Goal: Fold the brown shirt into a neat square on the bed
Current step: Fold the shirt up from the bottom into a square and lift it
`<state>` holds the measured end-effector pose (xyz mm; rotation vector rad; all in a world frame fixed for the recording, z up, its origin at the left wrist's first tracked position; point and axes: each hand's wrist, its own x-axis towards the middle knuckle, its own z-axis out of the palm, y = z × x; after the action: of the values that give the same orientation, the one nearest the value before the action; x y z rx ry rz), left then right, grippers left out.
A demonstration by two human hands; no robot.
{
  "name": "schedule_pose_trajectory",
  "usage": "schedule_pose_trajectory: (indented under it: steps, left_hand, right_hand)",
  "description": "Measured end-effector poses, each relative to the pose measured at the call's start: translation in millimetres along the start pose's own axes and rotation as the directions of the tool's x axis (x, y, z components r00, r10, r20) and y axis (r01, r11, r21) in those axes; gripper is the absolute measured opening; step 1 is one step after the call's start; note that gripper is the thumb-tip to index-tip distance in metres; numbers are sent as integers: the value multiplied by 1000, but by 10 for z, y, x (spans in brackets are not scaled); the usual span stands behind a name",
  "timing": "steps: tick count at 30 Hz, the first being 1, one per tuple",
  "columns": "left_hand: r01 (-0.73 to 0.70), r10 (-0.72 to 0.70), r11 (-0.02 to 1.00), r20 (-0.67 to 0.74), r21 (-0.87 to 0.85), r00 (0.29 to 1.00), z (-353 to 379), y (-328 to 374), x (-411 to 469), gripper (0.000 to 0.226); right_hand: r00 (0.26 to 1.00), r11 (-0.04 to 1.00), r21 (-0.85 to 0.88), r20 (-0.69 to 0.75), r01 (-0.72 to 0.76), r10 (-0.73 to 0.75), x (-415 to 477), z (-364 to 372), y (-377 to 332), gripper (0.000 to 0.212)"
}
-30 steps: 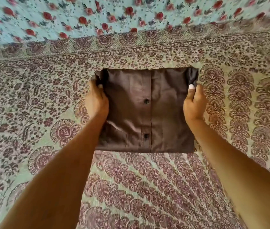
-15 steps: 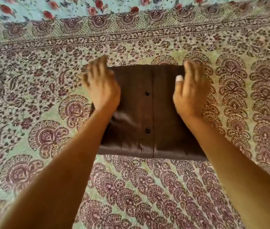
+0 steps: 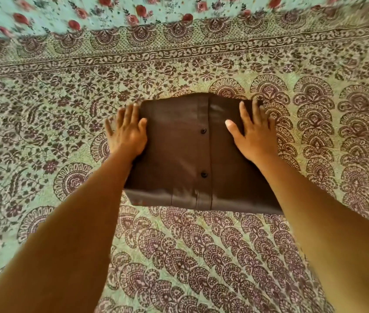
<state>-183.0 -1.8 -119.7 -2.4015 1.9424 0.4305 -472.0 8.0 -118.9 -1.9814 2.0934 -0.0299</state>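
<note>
The brown shirt [image 3: 185,152] lies folded into a near-square packet on the bed, its button placket up and two dark buttons showing down the middle. My left hand [image 3: 126,132] lies flat with straight fingers on the packet's left edge, partly over the bedspread. Over on the right side, my right hand [image 3: 254,132] presses flat on the shirt, fingers spread and thumb pointing inward. Both forearms reach in from the bottom of the view and hide the packet's lower side corners.
A green bedspread [image 3: 43,143] with a dark maroon paisley and flower print covers the bed all around the shirt. A light blue cloth with red roses [image 3: 111,12] lies along the far edge.
Both hands let go of the far corners they were gripping a second ago, laid the fold down, and now rest flat on the shirt's sides, spread slightly further outward.
</note>
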Motion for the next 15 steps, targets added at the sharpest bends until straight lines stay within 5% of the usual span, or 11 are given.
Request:
schedule_pose_trajectory:
  steps: [4, 9, 15]
  left_hand:
    - [58, -63, 997, -84, -59, 994, -173, 65, -158, 55]
    - [-216, 204, 965, -93, -146, 974, -28, 767, -913, 53]
    - [-183, 183, 983, -101, 7, 978, 328, 128, -1161, 59]
  right_hand:
    - [996, 999, 11, -73, -40, 41, -270, -81, 143, 65]
    - [969, 974, 103, -169, 202, -183, -864, 26, -43, 67]
    - [980, 989, -21, -131, 148, -150, -1058, 253, 182, 68]
